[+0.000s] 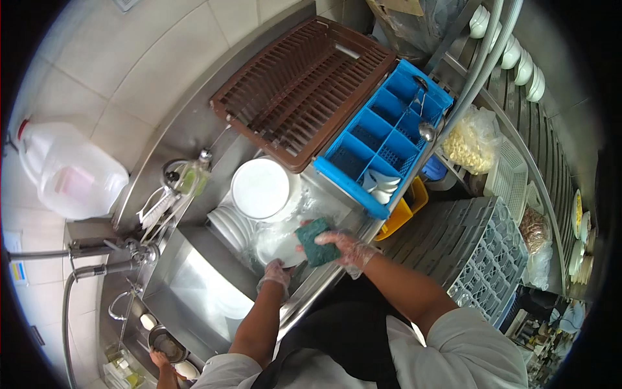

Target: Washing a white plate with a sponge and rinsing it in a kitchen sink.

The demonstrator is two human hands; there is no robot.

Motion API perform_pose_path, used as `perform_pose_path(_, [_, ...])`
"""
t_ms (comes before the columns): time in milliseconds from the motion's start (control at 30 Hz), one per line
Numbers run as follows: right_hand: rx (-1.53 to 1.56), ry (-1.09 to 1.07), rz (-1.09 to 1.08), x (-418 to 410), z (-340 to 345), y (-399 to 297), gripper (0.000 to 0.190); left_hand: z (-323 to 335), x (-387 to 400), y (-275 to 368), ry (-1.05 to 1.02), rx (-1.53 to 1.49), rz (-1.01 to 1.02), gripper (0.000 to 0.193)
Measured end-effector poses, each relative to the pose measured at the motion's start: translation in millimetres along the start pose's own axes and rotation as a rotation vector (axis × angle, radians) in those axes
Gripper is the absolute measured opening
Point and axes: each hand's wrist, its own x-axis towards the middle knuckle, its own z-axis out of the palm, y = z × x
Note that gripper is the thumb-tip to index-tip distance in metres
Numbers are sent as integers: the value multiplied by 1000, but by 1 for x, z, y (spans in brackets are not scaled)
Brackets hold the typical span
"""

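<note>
My left hand (275,278), in a clear plastic glove, grips the near rim of a white plate (277,247) in the steel sink. My right hand (342,247), gloved likewise, holds a dark green scouring pad (318,242) just above and beside that plate's right side. Behind the plate stands a pile of round white dishes (260,188). To its left several white plates (230,227) lean on edge in the sink. Water and suds show around the dishes.
Beyond the sink stand a brown plastic dish rack (303,92) and a blue divided basket (340,182) with spoons. Left is an empty steel basin (194,287). Grey glass racks (466,257) are stacked at right. Another person's hand (159,359) touches a pan (167,343) at lower left.
</note>
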Motion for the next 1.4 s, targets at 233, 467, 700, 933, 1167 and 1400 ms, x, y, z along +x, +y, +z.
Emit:
perform_pose_path(233, [-83,172,-154,24,-8,19,56,-18,-76,39,17,104,-7,50])
perform_pose_path(467, [-1255,521,-289,67,51,63,60,-85,-166,63,-269,119,157,46])
perform_pose_path(700, [-1963,297,-795,108,126,175,66,-93,-262,100,-434,-71,301,52])
perform_pose_path(933, [-2192,-130,-907,54,132,98,48,-131,-275,107,-753,-107,422,71])
perform_pose_path(1167, [-1955,-67,-666,90,192,132,33,-85,-281,97,-713,-92,361,68])
perform_pose_path(1400, [-2310,-360,-470,53,159,18,35,-70,-292,71,-743,-317,449,64])
